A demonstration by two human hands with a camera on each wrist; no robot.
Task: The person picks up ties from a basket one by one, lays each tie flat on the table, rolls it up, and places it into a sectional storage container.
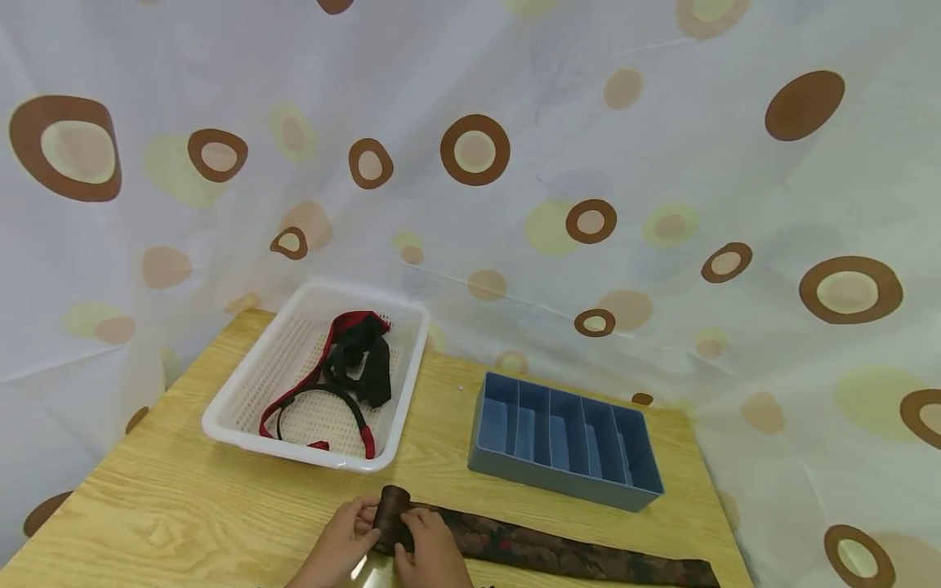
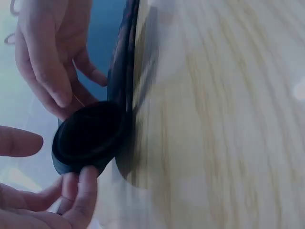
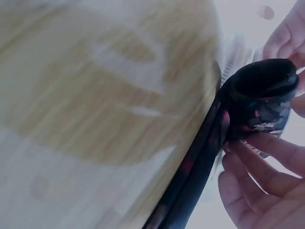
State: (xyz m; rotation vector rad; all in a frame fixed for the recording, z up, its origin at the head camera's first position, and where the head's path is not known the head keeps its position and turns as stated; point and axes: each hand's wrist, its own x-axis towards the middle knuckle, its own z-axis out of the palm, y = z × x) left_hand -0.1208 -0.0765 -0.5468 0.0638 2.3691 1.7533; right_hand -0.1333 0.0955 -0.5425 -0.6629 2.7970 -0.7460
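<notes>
A long strip of dark brown camouflage-patterned cloth point(image 1: 544, 545) lies stretched to the right along the table. Its left end is wound into an upright roll point(image 1: 391, 520), whose hollow top shows in the left wrist view. My left hand point(image 1: 341, 539) holds the roll from the left side, its fingertips point(image 2: 86, 183) against the cloth. On the other side my right hand point(image 1: 434, 549) holds the roll where the flat strip joins it. In the right wrist view the right fingers point(image 3: 257, 162) bear on the outside of the roll.
A white plastic basket point(image 1: 213, 420) stands behind the hands to the left, with red and black straps point(image 1: 360, 367) in it. To the right rests a blue divided box point(image 1: 559, 483). A spotted curtain point(image 1: 470, 237) hangs around the wooden table point(image 1: 147, 490).
</notes>
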